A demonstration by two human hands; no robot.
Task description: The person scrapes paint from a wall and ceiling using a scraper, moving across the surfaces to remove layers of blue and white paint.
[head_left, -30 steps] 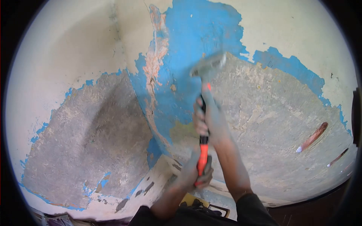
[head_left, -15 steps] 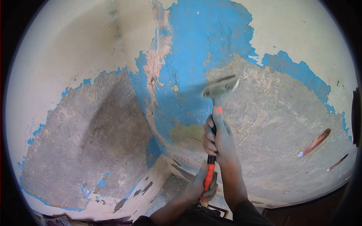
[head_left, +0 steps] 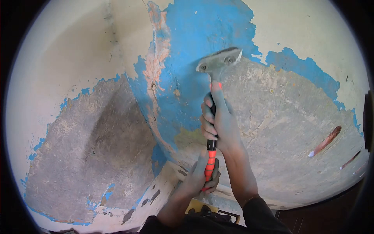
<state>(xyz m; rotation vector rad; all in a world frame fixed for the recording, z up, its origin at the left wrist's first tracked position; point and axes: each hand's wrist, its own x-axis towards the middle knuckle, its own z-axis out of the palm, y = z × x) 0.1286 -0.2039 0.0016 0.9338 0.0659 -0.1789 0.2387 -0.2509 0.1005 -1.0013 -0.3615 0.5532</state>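
A long-handled wall scraper [head_left: 219, 61] stands nearly upright, its wide metal head with two screws lying over the border between blue paint [head_left: 191, 35] and bare grey plaster [head_left: 269, 109]. My right hand [head_left: 220, 119] wraps the black upper part of the handle, thumb stretched up toward the head. Lower down, my left hand [head_left: 198, 175] is closed round the red-and-black grip. Whether the blade edge touches the wall is hard to tell.
Another wall [head_left: 93, 152] meets this one at a corner on the left, with cream paint above and grey plaster below. Two reddish-brown gouges [head_left: 327, 141] mark the right side. A yellow object [head_left: 198, 206] and a dark frame lie low, near my body.
Both hands have moved up and slightly left with the scraper. Its head has risen along the wall from the plaster edge onto the blue paint. The grip of both hands stays the same.
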